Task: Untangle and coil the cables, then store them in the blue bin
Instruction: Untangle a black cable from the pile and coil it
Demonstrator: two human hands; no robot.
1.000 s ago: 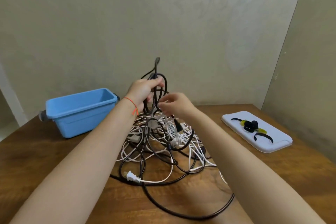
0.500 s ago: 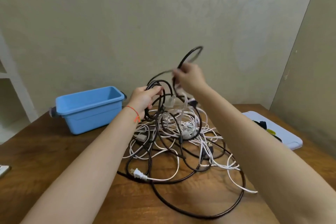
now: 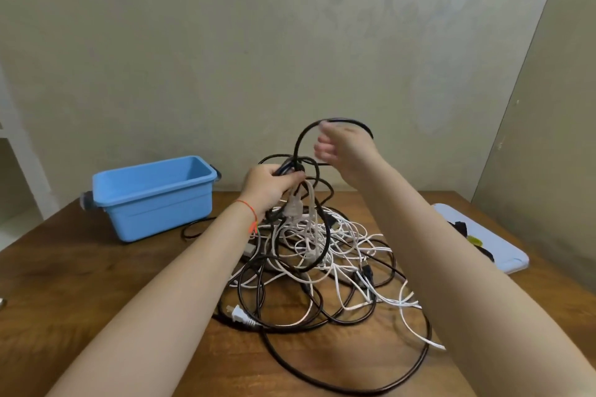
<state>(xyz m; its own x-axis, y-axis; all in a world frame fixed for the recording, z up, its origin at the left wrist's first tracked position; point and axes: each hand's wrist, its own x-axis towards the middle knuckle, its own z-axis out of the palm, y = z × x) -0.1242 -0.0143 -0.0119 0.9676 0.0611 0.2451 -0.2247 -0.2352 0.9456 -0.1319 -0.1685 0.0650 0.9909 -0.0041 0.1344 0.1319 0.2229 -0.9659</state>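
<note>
cables (image 3: 322,255) lie tangled mid-tabletop; a black loop (image 3: 300,145) is clenched by the right hand (image 3: 342,151) at 1 o'clock above the left hand (image 3: 271,185), which grips gathered coils; blue bin (image 3: 154,193) at 9 o'clock.
</note>
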